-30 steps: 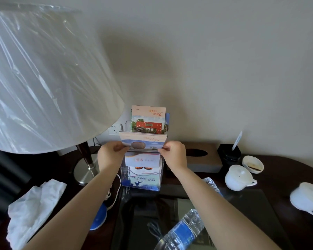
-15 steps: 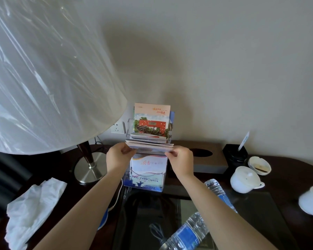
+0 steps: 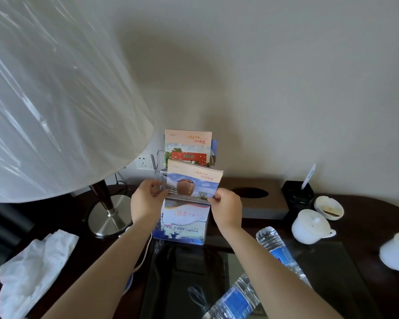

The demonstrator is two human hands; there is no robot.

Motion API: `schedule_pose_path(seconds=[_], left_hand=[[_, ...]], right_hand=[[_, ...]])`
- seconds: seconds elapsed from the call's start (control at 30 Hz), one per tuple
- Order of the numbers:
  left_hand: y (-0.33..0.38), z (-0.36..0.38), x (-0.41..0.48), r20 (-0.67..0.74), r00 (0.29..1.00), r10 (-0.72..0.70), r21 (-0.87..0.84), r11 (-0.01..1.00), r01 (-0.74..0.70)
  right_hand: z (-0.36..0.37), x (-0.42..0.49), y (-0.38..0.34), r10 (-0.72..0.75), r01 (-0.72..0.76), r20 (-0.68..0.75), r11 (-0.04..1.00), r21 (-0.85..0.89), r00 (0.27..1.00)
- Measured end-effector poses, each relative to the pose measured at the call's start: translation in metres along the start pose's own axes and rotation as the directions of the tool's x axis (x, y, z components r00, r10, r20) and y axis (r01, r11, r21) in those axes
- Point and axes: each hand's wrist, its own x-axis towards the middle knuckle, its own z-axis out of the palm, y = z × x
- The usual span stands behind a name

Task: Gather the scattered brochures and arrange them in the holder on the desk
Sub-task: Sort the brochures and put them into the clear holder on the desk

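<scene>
Two hands are engaged on a single stack of brochures (image 3: 194,183), which half a second ago was held flat with its edges toward the camera and has now been tipped upright, so that its cover is shown. The stack is held at the middle tier of the clear holder (image 3: 177,242), which stands at the back of the dark desk (image 3: 359,229) against the wall. The lower right corner is pinched between thumb and fingertips of the right hand (image 3: 227,208). The lower left edge is gripped by the curled fingers of the left hand (image 3: 146,201), though that side is blurred and the exact contact cannot be made out. From this change it is judged that gathering and squaring are done and insertion is under way. Whether the bottom edge is already seated in the pocket cannot be told, as it is hidden behind the front brochures (image 3: 186,214). A slight tilt to the right is seen in the stack. On the cover a large brown jar is pictured under a blue sky, with orange lettering on a pale band above, and several sheets are seen at the right edge. A rear brochure (image 3: 188,146) with a red building is already standing in the back tier
</scene>
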Motion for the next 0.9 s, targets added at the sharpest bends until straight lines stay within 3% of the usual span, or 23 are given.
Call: schedule_pose_path(seconds=[0.23, 0.43, 0.53, 0.77, 0.9], left_hand=[[-0.006, 0.003, 0.006, 0.029, 0.999, 0.032, 0.066, 0.997, -0.034], [-0.016, 0.006, 0.007, 0.280, 0.954, -0.105, 0.448, 0.894, -0.033], [-0.021, 0.010, 0.004, 0.277, 0.959, -0.067, 0.574, 0.811, -0.109], [-0.017, 0.013, 0.010, 0.238, 0.970, -0.057, 0.646, 0.755, -0.114], [-0.015, 0.007, 0.012, 0.333, 0.940, -0.069, 0.503, 0.857, -0.115]], right_hand=[[-0.002, 0.001, 0.001, -0.003, 0.003, -0.003, 0.999, -0.051, 1.000], [-0.006, 0.006, -0.001, -0.053, 0.053, -0.033, 0.998, -0.020, 0.998], [-0.006, 0.008, 0.000, -0.045, 0.045, -0.029, 0.999, -0.008, 0.999], [-0.004, 0.011, 0.004, -0.076, 0.076, 0.003, 0.996, -0.055, 0.997], [-0.001, 0.006, 0.007, -0.066, 0.073, 0.059, 0.989, -0.128, 0.996]])
